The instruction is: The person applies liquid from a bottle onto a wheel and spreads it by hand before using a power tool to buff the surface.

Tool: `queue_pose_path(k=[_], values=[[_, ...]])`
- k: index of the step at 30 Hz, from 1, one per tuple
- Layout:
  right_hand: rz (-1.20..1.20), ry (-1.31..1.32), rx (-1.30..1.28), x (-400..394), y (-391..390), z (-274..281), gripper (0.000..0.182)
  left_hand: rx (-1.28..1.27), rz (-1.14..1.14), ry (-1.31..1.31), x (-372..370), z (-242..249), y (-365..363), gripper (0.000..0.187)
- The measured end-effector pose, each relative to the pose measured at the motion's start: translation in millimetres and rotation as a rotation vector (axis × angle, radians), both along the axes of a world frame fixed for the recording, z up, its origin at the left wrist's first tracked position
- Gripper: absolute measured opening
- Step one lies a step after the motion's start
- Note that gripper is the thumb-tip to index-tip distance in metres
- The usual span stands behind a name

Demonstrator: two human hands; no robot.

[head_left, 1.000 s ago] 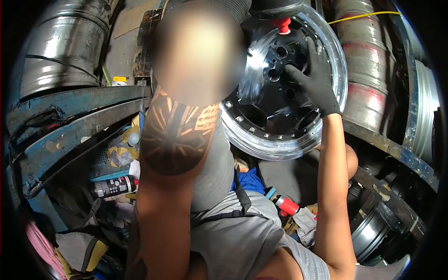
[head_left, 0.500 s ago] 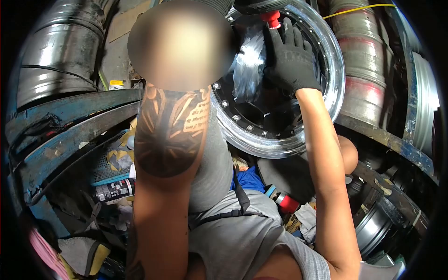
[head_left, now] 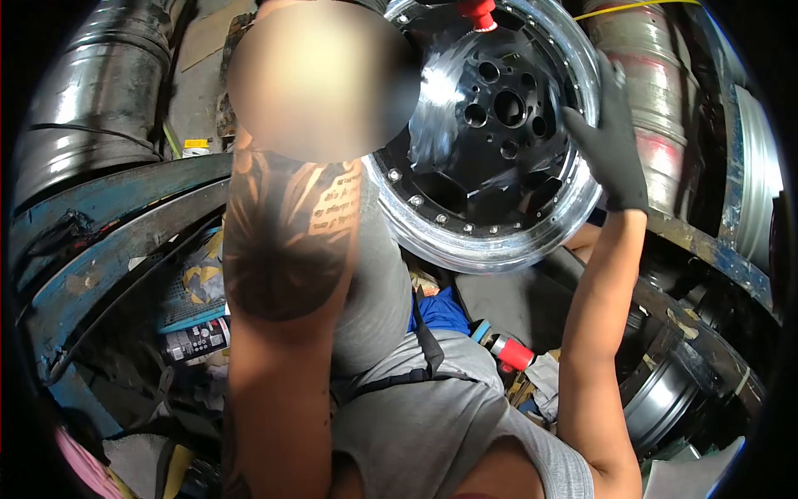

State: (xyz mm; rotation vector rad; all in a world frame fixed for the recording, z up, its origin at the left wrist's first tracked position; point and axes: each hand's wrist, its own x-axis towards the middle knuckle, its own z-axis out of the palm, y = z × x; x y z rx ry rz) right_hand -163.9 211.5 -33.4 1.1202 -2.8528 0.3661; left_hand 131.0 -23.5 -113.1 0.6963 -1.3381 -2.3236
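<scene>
While the black-gloved right hand (head_left: 613, 150) sits at the edge of the wheel (head_left: 490, 133), its thumb is out over the bright lip and well apart from the extended fingers, so it's spread, pinching nothing, though firm contact is hard to judge. Just left of that hand is the wheel's black face, bolts around the edge, holes at the centre, and a pale smear (head_left: 434, 125) across its far side! Up and left from the glove, a red nozzle (head_left: 478, 15) pokes over the wheel. To its right, metal barrels (head_left: 652, 75) stand in line; well below it lies a red-ended can (head_left: 515, 353). Over on the tattooed left arm (head_left: 291, 241), blur hides the forearm; the left hand's state, I cannot tell.
</scene>
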Motion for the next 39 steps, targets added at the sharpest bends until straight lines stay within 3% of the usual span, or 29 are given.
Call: queue_pose_path(k=[3,6,8,12,18,22,24,27,29,30,33,36,37,39], values=[[-0.100,-0.057,-0.044,7,55,-9,0.081,-0.007,-0.005,-0.013,2,-1,0,0.059],[-0.159,-0.346,-0.140,56,71,-32,0.074,-0.032,-0.002,-0.018,-1,0,-2,0.060],[-0.044,-0.213,-0.003,81,77,-53,0.075,-0.044,-0.004,-0.021,-6,0,-5,0.060],[-0.026,-0.203,-0.034,104,74,-56,0.081,-0.101,0.001,0.002,-34,9,-24,0.060],[-0.100,-0.014,0.027,46,102,-2,0.081,-0.151,0.002,0.022,-109,35,-82,0.061],[-0.239,-0.014,-0.242,-39,137,-20,0.093,-0.136,-0.034,-0.016,-151,53,-102,0.061],[-0.509,-0.428,-0.477,-53,144,-45,0.096,-0.074,-0.050,-0.058,-153,56,-98,0.061],[-0.625,-0.739,-0.862,-42,127,-67,0.098,0.017,-0.128,-0.119,-126,58,-64,0.058],[-0.696,-0.545,-0.640,-49,140,-100,0.103,-0.059,-0.179,-0.029,-114,69,-37,0.058],[-0.750,-0.513,-0.620,-36,134,-96,0.104,0.122,-0.166,-0.064,-116,68,-36,0.058],[-0.765,-0.433,-0.370,-38,134,-97,0.110,0.135,-0.143,-0.039,-122,73,-41,0.059],[-0.749,-0.313,-0.289,-71,150,-123,0.121,0.071,0.028,0.062,-128,87,-41,0.058],[-0.764,-0.213,-0.216,-116,189,-169,0.124,0.157,-0.127,0.222,-129,99,-44,0.058],[-0.803,-0.288,-0.106,-134,212,-168,0.120,0.320,-0.424,0.470,-127,116,-51,0.058]])
